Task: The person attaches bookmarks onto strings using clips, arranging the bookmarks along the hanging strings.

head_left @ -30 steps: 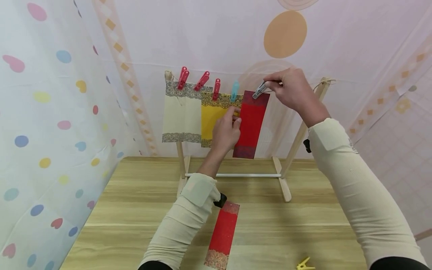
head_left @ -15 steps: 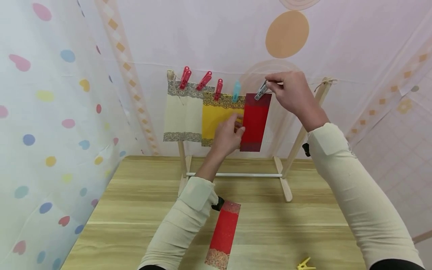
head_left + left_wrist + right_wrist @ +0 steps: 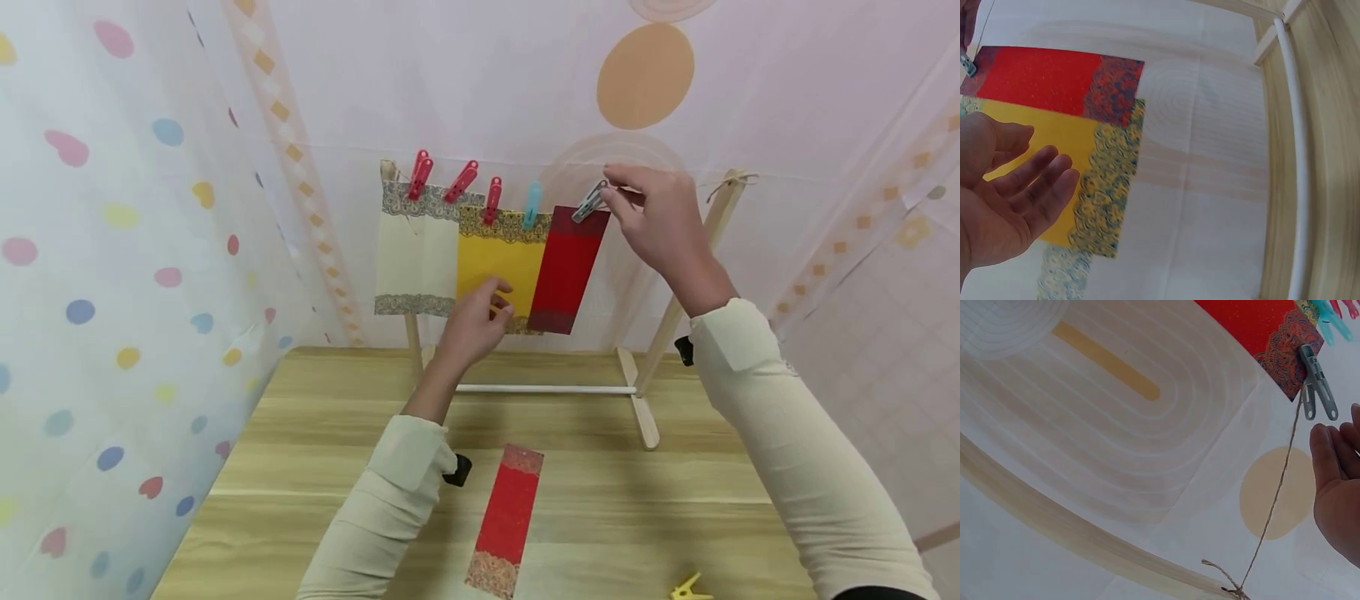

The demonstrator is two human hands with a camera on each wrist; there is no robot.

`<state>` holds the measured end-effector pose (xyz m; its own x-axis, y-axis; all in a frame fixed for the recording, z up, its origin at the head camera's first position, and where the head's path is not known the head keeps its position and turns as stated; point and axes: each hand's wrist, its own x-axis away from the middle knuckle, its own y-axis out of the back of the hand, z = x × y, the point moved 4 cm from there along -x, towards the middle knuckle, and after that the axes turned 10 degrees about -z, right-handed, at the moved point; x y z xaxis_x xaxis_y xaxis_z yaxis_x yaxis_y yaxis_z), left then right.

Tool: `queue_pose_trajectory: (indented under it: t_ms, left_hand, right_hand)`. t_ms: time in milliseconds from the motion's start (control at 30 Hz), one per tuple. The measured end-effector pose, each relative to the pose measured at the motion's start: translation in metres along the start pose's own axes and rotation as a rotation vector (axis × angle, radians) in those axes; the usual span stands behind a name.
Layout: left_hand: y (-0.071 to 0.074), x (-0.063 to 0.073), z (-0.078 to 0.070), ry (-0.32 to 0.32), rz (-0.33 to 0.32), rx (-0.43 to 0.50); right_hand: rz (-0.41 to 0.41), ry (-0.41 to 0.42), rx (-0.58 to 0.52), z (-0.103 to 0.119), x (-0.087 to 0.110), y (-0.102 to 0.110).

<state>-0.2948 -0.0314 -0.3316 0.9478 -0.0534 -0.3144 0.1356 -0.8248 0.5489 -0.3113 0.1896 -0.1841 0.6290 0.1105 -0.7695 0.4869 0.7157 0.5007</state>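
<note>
A red strip with dark patterned ends (image 3: 567,271) hangs from the string, its top edge held by a grey clothespin (image 3: 589,202). Just beyond the clothespin's handles is my right hand (image 3: 660,212); in the right wrist view a small gap separates the fingertips (image 3: 1321,434) from the handles, which stand spread. My left hand (image 3: 476,325) is in front of the yellow piece with patterned borders (image 3: 498,258), fingers loosely bent and holding nothing. In the left wrist view the red strip (image 3: 1047,75) partly overlaps the yellow piece (image 3: 1054,137).
A cream piece (image 3: 417,258) hangs at the left under red clothespins (image 3: 461,182); a light blue clothespin (image 3: 532,205) grips the yellow one. The wooden stand (image 3: 647,421) carries the string (image 3: 1279,487). On the table lie another red strip (image 3: 508,508) and a yellow clothespin (image 3: 688,588).
My left hand has moved down and left, away from the red strip. The right hand's fingers have come off the grey clothespin, which stays on the strip.
</note>
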Motion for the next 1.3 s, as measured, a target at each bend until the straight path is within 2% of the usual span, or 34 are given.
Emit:
queue_pose_trajectory:
  t_ms: [167,333,433,567,767,900,1033,1133,1300]
  left_hand:
    - [0.003,0.010,0.011,0.015,0.007,-0.025]
    - [0.006,0.019,0.018,0.001,0.010,-0.077]
    - [0.006,0.025,0.023,0.000,0.010,-0.108]
    - [0.006,0.033,0.031,0.013,0.018,-0.130]
    - [0.001,0.046,0.044,0.001,0.032,-0.163]
    - [-0.001,0.056,0.053,0.014,0.046,-0.169]
    - [0.004,0.063,0.061,0.050,0.024,-0.162]
    - [0.008,0.068,0.069,0.048,-0.001,-0.182]
    - [0.012,0.080,0.080,0.020,-0.010,-0.227]
  right_hand:
    - [-0.030,0.019,-0.014,0.004,0.010,0.002]
    - [-0.127,0.120,0.025,0.008,0.023,0.006]
    - [-0.168,0.152,0.041,0.007,0.031,0.008]
    - [-0.161,0.154,0.026,0.004,0.041,0.007]
    - [-0.147,0.156,0.026,-0.004,0.064,0.002]
    - [-0.102,0.143,0.033,-0.009,0.083,-0.001]
    - [0.023,0.096,0.049,-0.014,0.108,-0.008]
    - [0.107,0.084,0.072,-0.017,0.127,-0.015]
    - [0.131,0.103,0.092,-0.021,0.155,-0.024]
